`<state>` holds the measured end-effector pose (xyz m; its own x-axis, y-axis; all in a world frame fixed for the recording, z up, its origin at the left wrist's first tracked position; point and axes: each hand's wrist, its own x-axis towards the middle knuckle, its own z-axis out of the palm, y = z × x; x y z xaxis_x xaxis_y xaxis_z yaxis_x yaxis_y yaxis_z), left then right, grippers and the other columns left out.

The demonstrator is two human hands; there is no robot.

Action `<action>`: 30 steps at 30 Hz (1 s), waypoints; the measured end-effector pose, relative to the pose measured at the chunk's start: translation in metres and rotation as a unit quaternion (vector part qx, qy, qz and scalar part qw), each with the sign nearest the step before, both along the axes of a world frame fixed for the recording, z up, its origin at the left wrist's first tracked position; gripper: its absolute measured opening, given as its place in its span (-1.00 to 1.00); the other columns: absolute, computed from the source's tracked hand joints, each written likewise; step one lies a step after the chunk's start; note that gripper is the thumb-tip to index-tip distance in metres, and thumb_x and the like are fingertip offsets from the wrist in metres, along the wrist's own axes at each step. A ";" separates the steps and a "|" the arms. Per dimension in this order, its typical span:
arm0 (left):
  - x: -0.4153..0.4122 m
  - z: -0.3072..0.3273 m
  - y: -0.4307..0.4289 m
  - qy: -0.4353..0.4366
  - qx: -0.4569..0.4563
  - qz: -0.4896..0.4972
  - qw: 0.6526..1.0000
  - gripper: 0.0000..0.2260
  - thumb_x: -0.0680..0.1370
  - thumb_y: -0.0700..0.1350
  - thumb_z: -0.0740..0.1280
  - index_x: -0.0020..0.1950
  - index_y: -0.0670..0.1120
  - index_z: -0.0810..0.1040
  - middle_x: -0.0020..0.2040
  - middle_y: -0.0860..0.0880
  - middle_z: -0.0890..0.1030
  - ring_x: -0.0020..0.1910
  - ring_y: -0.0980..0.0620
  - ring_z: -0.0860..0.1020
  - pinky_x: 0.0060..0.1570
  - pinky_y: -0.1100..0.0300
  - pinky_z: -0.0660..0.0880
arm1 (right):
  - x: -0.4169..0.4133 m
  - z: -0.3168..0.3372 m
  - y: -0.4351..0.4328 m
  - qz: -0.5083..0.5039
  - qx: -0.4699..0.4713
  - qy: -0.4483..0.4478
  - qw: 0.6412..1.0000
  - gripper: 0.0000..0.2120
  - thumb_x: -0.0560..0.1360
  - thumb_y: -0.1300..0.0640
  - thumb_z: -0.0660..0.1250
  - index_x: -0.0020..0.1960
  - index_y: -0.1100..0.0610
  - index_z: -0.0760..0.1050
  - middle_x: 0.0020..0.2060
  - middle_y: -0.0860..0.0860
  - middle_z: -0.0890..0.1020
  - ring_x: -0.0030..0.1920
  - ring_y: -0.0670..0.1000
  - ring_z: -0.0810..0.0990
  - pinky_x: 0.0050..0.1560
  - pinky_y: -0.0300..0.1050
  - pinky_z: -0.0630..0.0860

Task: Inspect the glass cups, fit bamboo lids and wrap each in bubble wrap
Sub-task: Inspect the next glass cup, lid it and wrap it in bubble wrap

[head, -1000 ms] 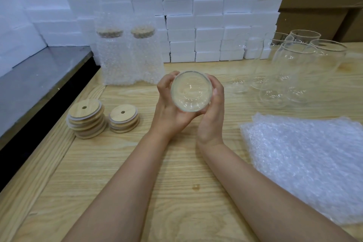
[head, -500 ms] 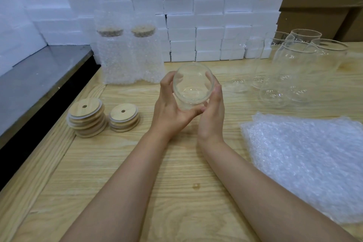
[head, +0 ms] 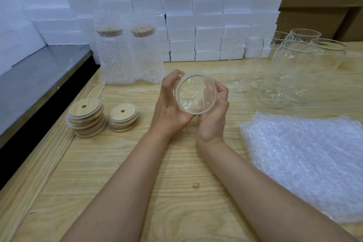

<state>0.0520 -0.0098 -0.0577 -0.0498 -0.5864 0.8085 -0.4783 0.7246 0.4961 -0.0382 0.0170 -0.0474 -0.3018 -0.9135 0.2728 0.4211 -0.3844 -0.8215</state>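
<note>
Between our left hand (head: pixel 169 108) and right hand (head: pixel 214 118) sits a cup (head: pixel 196 94), above the table (head: pixel 176 192). Left of the hands lie two stacks of lids (head: pixel 86 118). Behind those stand two wrapped cups (head: pixel 114 59). Beyond the right hand are perhaps five bare cups (head: pixel 290 68), and bubble wrap (head: pixel 306 159) lies to its right.

Bare left hand (head: pixel 170 109), bare right hand (head: pixel 213 119), bare forearms (head: pixel 125 182)
</note>
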 end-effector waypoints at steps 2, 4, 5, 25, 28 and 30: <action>0.000 -0.002 -0.001 0.004 0.001 -0.006 1.000 -0.22 0.25 -0.22 0.64 0.20 0.03 0.16 0.26 -0.26 0.40 0.19 -0.09 0.49 0.05 0.26 0.46 | 0.000 -0.001 0.001 -0.008 -0.007 0.018 1.000 -0.74 0.50 0.05 0.05 0.07 -0.06 0.46 -0.05 -0.15 0.62 -0.06 -0.17 0.57 -0.10 -0.23 0.49; 0.001 -0.003 -0.002 0.014 0.003 -0.001 1.000 -0.21 0.24 -0.19 0.64 0.21 0.02 0.15 0.27 -0.20 0.41 0.17 -0.06 0.51 0.05 0.31 0.44 | 0.000 0.000 0.003 -0.009 -0.018 0.039 0.999 -0.74 0.51 0.04 0.05 0.10 -0.07 0.46 0.15 0.02 0.57 0.11 -0.06 0.55 0.00 -0.17 0.47; 0.001 -0.002 -0.003 0.021 0.006 0.003 1.000 -0.20 0.24 -0.16 0.65 0.22 0.01 0.14 0.30 -0.08 0.40 0.16 -0.03 0.51 0.05 0.32 0.44 | 0.000 0.001 0.004 -0.008 -0.023 0.049 0.999 -0.74 0.52 0.03 0.06 0.11 -0.07 0.45 0.24 0.07 0.52 0.21 0.00 0.52 0.06 -0.13 0.47; -0.005 0.000 0.001 0.094 0.121 0.031 0.988 -0.13 0.26 0.08 0.58 0.47 0.00 0.25 0.16 0.07 0.45 0.05 0.08 0.48 -0.03 0.44 0.33 | 0.006 0.010 0.016 -0.074 0.021 0.240 0.968 -0.39 0.33 -0.37 0.14 0.35 -0.42 0.07 0.35 -0.11 0.37 0.37 -0.02 0.27 0.44 0.09 0.19; -0.008 0.001 0.001 0.102 0.129 0.035 0.986 -0.17 0.26 0.12 0.55 0.46 0.05 0.28 0.06 0.12 0.46 -0.05 0.09 0.47 -0.11 0.46 0.32 | 0.006 0.011 0.018 -0.092 0.047 0.255 0.961 -0.45 0.30 -0.40 0.11 0.27 -0.53 0.06 0.26 0.00 0.41 0.28 -0.02 0.32 0.41 0.08 0.21; -0.009 0.002 0.002 0.106 0.138 0.032 0.984 -0.20 0.28 0.08 0.55 0.46 0.07 0.29 0.04 0.13 0.46 -0.07 0.13 0.45 -0.13 0.46 0.33 | 0.006 0.011 0.018 -0.094 0.055 0.252 0.962 -0.47 0.29 -0.41 0.11 0.25 -0.55 0.09 0.24 0.01 0.41 0.27 -0.06 0.33 0.42 0.10 0.20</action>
